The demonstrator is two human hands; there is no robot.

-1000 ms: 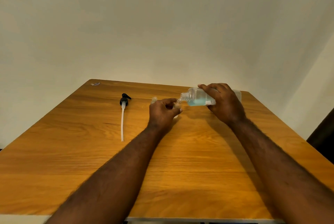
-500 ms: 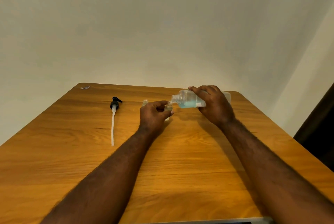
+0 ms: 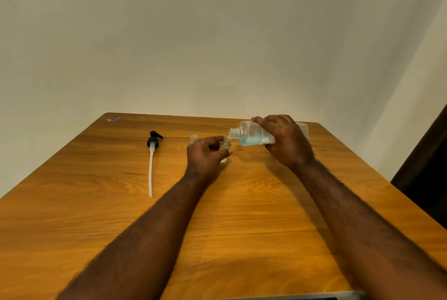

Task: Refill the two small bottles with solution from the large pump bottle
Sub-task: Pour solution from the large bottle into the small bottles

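Note:
My right hand point(image 3: 286, 143) holds the large clear bottle point(image 3: 249, 135) tipped on its side, neck pointing left, with a little blue solution pooled along its lower side. Its open mouth sits just above a small clear bottle point(image 3: 225, 145) that my left hand point(image 3: 205, 157) grips upright on the wooden table point(image 3: 242, 215). A second small clear bottle point(image 3: 193, 138) stands uncapped just behind my left hand. The pump head point(image 3: 152, 141), black with a long white tube, lies on the table to the left.
A small scrap or sticker point(image 3: 113, 119) lies at the table's far left corner. A plain wall stands close behind the table. A dark object point(image 3: 428, 171) borders the right edge of the view.
The view has shifted slightly, so everything sits a little further left and lower. Both hands keep the same pose, large bottle tilted over the small one.

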